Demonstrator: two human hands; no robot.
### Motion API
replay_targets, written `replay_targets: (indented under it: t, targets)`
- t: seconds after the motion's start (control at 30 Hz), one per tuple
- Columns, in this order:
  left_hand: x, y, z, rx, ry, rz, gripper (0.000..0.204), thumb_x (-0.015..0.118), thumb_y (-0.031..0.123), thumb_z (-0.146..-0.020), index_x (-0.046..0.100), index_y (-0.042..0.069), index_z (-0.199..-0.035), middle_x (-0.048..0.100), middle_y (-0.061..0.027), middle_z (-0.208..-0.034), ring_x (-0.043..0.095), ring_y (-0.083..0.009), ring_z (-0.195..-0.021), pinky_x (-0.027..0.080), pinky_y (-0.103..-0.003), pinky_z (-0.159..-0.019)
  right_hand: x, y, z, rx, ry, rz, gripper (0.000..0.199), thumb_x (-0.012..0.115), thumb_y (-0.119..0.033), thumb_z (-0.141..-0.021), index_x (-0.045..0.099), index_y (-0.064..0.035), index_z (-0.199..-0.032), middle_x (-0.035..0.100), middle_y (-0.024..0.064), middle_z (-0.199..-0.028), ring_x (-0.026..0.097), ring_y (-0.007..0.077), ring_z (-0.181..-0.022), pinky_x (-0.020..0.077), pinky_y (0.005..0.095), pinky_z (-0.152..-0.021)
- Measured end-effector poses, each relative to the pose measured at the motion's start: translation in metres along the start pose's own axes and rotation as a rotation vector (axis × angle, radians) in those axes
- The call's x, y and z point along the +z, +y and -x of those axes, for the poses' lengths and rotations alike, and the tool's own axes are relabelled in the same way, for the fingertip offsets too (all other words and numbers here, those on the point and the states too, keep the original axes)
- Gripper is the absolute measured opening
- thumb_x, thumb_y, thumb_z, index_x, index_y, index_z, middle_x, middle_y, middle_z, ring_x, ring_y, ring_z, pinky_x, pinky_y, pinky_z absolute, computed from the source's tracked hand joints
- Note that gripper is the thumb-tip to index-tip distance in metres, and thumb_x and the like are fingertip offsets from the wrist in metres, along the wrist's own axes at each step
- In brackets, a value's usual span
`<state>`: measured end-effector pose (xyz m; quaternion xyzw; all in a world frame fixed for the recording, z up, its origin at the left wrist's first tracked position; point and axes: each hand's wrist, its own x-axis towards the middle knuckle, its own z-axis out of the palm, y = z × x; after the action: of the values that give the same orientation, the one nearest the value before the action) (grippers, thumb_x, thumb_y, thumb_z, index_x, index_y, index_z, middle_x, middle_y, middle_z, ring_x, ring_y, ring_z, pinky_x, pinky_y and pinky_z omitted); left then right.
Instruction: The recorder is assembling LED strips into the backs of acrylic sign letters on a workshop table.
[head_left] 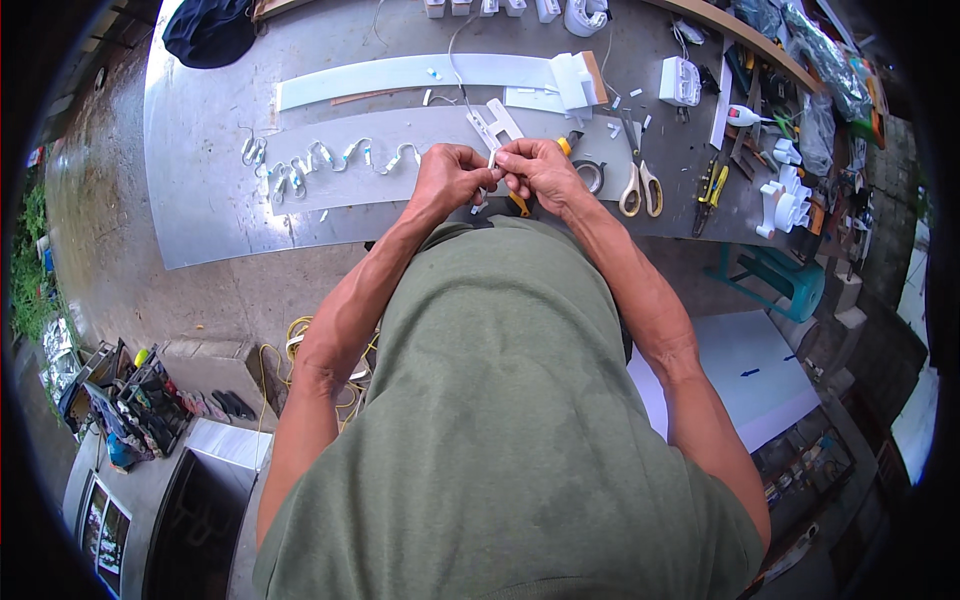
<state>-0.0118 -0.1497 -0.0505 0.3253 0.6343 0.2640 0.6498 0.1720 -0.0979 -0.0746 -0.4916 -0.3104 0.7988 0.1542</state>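
My left hand (450, 181) and my right hand (543, 172) meet at the table's near edge, fingers pinched together. Between them is the lower part of a white plastic letter-shaped piece (506, 118); its open-framed upper part points away from me. The fingertips cover the exact spot they work on. A thin wire (461, 75) runs down to the piece from the far side. Left of my hands, a string of small LED modules (349, 152) lies in loops on a pale flat sheet (335, 190). Beside my right hand are a black tape roll (592, 190) and a yellow-handled tool (569, 142).
Scissors with cream handles (630, 192) and yellow-handled pliers (712, 186) lie to the right. A long white strip (400, 78) spans the table (215, 150) beyond the sheet. White hollow pieces (785, 205) cluster at the right edge. A teal stool (790, 283) stands below on the right.
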Motion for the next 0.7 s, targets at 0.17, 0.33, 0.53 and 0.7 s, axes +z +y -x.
replay_targets:
  t: [0.17,0.33,0.53,0.7]
  targets:
    - [0.004,-0.001,-0.003,0.015,0.097,-0.099,0.019,0.079,0.012,-0.086,0.074,-0.006,-0.088,0.073,-0.0109,-0.073,0.063,-0.0104,-0.051,0.048,-0.025,-0.045,0.006,-0.007,0.002,0.035,0.024,-0.045,0.018,0.07,-0.015,-0.096,0.068,0.0033,-0.096,0.07,0.0078,-0.079,0.059,0.0071,-0.055,0.0455,0.0203,-0.043]
    - [0.005,0.001,-0.003,0.05,0.086,-0.127,0.018,0.079,0.012,-0.086,0.074,-0.006,-0.087,0.073,-0.0106,-0.072,0.064,-0.011,-0.052,0.05,-0.026,-0.045,-0.004,-0.004,-0.005,-0.052,-0.052,0.068,0.018,0.069,-0.015,-0.097,0.068,0.0029,-0.1,0.07,0.0079,-0.081,0.061,0.0084,-0.059,0.0491,0.021,-0.046]
    - [0.007,-0.004,-0.003,0.091,0.155,-0.175,0.021,0.079,0.015,-0.086,0.075,-0.005,-0.086,0.073,-0.0109,-0.071,0.066,-0.0122,-0.053,0.052,-0.028,-0.047,-0.001,-0.007,0.001,-0.034,-0.023,0.012,0.018,0.068,-0.013,-0.097,0.07,0.0042,-0.102,0.071,0.0098,-0.083,0.068,0.0126,-0.066,0.0549,0.023,-0.053]
    - [0.011,-0.006,-0.004,0.283,0.312,-0.428,0.02,0.078,0.017,-0.081,0.075,-0.003,-0.081,0.071,-0.0168,-0.068,0.069,-0.0218,-0.055,0.055,-0.035,-0.055,0.005,-0.011,0.005,-0.086,0.047,0.099,0.023,0.071,-0.014,-0.095,0.071,0.0054,-0.106,0.074,0.0117,-0.087,0.071,0.0147,-0.07,0.0582,0.0256,-0.057]
